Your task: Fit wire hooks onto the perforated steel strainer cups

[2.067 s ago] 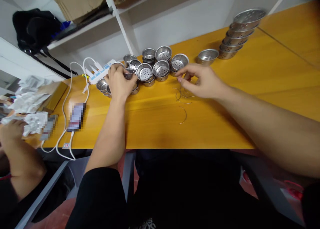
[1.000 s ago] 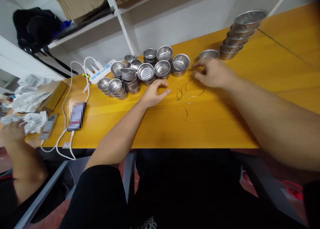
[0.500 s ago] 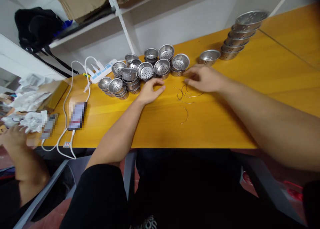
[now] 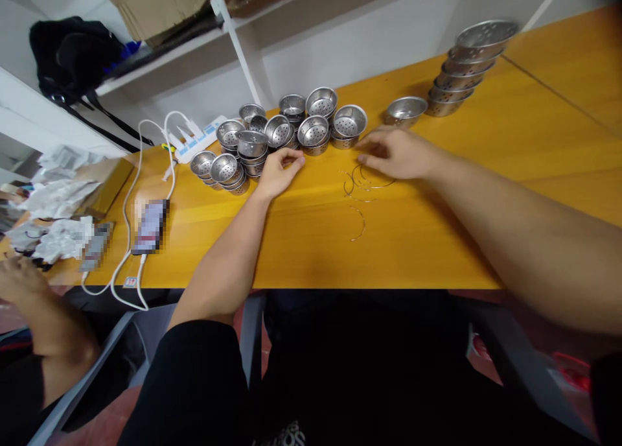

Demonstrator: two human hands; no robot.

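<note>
My left hand (image 4: 278, 174) is at the front of a cluster of stacked, perforated metal cups. Its fingers are arched and its thumb is stretched out alongside, with nothing visible between them. The backs of the fingers are close against a tilted perforated cup (image 4: 278, 131); whether they touch it is unclear. To the right, my right hand (image 4: 396, 151) hovers low over the table, fingers loosely curled and thumb apart, and I see nothing in it. Several thin curved wires (image 4: 360, 187) lie below that hand. A perforated cup (image 4: 350, 119) stands just left of its fingertips.
Behind my right hand stands a single metal cup (image 4: 406, 110) beside a tall, leaning stack of cups (image 4: 459, 76). Leftward are a power strip (image 4: 201, 138), a phone (image 4: 150, 227) on a white cable and plastic bags (image 4: 65, 232). Another person's hand (image 4: 22, 279) is at far left.
My left hand has moved left, its thumb and fingers now closer together. The cup behind it has shifted back and left and tilted. My right hand has hardly moved.
</note>
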